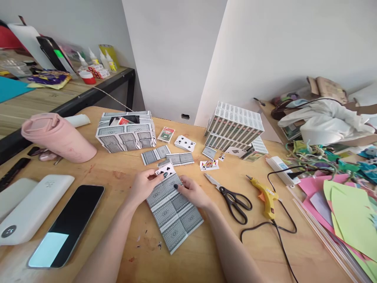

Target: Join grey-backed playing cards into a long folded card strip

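A flat panel of joined playing cards (pixel 176 214), grey patterned backs up, lies tilted under my hands. My left hand (pixel 146 184) pinches a face-up spade card (pixel 165 169) at the panel's upper left end. My right hand (pixel 193 190) holds the panel's upper right edge, thumb on top and the other fingers underneath. Just beyond are joined card strips (pixel 156 154), a small pile of face-up cards (pixel 185 143) and a cut face card (pixel 209 165). A box covered in cards (pixel 126 133) stands at the back left, with cards inside its opening.
Black-handled scissors (pixel 232 198) and a yellow glue gun (pixel 266 196) with its cord lie on the right. Card boxes (pixel 235 124) are stacked behind. On the left are a pink tumbler (pixel 59 137), a white power bank (pixel 37 208) and a phone (pixel 69 224). Coloured paper (pixel 350 216) lies far right.
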Tool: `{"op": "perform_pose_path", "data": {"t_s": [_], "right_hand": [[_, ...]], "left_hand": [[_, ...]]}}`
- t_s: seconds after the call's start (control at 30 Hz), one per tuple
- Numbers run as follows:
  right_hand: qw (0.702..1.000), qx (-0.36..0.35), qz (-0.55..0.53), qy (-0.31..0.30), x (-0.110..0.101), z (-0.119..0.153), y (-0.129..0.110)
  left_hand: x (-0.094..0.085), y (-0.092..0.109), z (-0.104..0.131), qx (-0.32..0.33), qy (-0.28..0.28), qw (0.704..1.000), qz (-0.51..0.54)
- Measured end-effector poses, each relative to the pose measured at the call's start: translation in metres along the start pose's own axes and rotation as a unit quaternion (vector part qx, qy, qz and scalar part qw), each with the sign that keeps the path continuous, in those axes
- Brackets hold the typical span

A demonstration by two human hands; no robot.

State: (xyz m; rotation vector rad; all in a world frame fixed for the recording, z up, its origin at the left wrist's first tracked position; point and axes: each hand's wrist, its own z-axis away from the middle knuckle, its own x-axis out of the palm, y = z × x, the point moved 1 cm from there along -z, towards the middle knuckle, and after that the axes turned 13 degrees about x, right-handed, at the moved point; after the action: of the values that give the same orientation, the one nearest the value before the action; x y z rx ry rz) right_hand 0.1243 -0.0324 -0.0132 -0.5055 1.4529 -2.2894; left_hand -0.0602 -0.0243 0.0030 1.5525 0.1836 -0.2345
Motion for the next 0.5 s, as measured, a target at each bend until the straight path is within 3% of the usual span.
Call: {"op": "perform_pose_path", "data": {"t_s": [0.17, 0.27, 0.33, 0.5], "right_hand": [[0.999, -0.038, 0.033, 0.0, 0.006, 0.001, 0.0], [0.996, -0.05, 0.063, -0.025, 0.005, 0.001, 0.0], [0.995, -0.049, 0.072, -0.041, 0.004, 0.001, 0.0], [0.99, -0.041, 0.104, -0.086, 0.0, 0.003, -0.001]], "left_hand": [[0.005, -0.001, 0.001, -0.099, 0.005, 0.992, 0.083], [0.003, 0.002, 0.002, -0.159, -0.038, 0.979, 0.125], [-0.001, 0.006, 0.002, -0.143, -0.072, 0.978, 0.134], [-0.012, 0.011, 0.002, -0.021, -0.096, 0.993, 0.064]]}}
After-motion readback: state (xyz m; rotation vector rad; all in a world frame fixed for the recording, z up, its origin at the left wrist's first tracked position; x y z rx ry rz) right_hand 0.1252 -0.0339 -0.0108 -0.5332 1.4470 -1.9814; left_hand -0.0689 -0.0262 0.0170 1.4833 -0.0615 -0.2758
